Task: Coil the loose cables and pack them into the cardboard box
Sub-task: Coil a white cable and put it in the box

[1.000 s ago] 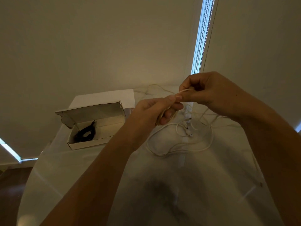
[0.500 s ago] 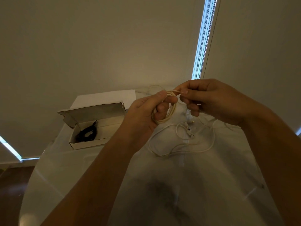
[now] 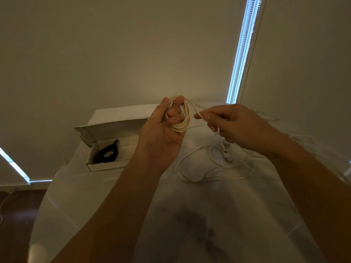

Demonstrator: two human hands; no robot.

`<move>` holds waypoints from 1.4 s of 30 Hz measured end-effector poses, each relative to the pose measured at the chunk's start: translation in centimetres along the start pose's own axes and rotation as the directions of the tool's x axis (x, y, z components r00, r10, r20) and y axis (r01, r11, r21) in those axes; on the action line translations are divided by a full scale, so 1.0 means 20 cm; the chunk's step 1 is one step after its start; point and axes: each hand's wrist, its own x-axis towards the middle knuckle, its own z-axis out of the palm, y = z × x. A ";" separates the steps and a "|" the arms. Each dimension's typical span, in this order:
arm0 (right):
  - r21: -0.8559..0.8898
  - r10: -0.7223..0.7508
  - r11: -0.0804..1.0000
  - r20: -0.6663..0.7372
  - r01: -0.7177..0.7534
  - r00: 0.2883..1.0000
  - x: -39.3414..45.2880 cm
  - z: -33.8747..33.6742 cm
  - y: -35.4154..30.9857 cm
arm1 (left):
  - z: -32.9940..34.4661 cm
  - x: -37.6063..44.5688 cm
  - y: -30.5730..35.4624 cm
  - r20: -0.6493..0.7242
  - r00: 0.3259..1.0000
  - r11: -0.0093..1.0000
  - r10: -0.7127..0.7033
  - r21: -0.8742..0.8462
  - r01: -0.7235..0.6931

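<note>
Frame centre: my left hand has its fingers closed through the springy cream cable coil, my right hand pinching its loose tail; light, slippery, so grip across all loops.

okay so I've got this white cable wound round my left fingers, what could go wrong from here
1. The coil sits loosely round the left hand fingers; it may spring open when slid off.
2. The right hand pinches only the free end, which could slip.
3. Loose cable on the table may snag.
</note>
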 end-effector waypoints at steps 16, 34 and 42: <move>-0.552 0.038 0.829 0.216 0.090 0.976 -0.15 0.15 -0.20 | -0.02 0.02 -0.02 -0.256 0.911 0.932 0.324 0.252 -0.260; -0.434 -0.125 0.891 0.040 0.130 0.991 -0.10 -0.09 -0.22 | 0.00 -0.04 -0.08 -0.007 0.993 0.407 0.114 0.912 -0.040; -0.354 -0.159 0.926 -0.054 0.131 0.986 -0.06 -0.12 -0.13 | 0.00 -0.05 -0.10 -0.035 0.997 0.588 -0.065 0.806 0.067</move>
